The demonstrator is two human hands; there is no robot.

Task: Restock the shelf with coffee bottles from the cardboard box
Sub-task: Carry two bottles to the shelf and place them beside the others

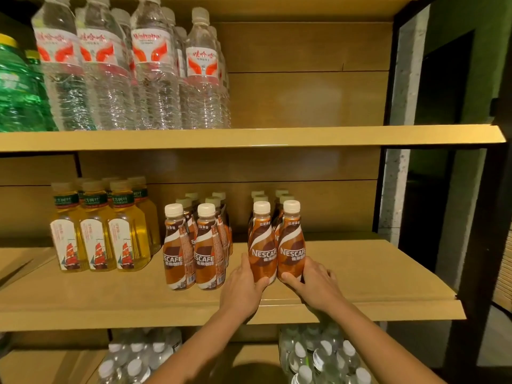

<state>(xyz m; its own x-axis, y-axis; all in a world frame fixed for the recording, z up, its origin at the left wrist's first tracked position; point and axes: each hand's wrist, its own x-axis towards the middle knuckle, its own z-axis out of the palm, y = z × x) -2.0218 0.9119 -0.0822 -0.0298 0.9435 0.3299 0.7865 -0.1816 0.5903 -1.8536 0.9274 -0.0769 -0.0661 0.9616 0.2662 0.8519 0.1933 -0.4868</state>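
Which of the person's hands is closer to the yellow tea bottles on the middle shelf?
Left. The left hand grips the left front coffee bottle, on the side toward the yellow tea bottles. The right hand holds the right front coffee bottle, farther away.

Warm, dim light falls from above; the dark doorway (440,87) sits in shadow, and wide-angle distortion bends the edges.

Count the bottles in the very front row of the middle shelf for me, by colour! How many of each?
Yellow plastic tea bottles with beige caps: 3
Brown plastic coffee bottles with white caps: 4
Total: 7
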